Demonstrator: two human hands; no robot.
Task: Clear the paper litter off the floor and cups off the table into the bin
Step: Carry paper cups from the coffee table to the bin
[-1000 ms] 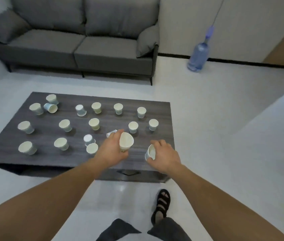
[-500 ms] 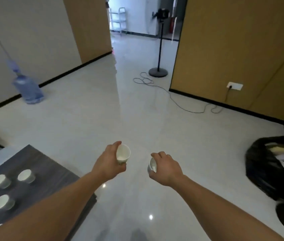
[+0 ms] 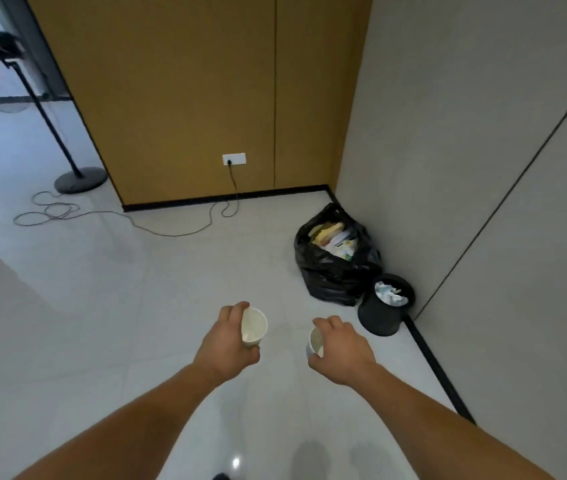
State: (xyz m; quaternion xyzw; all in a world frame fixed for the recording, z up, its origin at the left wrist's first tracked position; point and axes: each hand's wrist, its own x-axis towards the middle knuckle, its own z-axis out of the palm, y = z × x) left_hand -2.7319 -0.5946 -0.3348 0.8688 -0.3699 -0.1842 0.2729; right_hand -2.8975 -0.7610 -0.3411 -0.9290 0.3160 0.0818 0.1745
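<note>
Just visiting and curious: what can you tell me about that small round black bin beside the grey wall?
The small round black bin looks like matt plastic, with an open top and no lid. It stands upright on the pale floor, right beside the full black rubbish bag and close to the grey wall. It is filled nearly to the rim with crumpled white paper.

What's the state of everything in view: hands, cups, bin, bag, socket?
Left hand: grips a cup.
Left cup: held in the air, tilted, looks empty.
Right hand: grips a cup.
Right cup: held in the air, partly hidden by the hand.
Bin: upright, open, crumpled paper inside.
Black bag: open, stuffed with rubbish, beside the bin.
Wall socket: cable plugged in.
Cable: loose on the floor.
</note>
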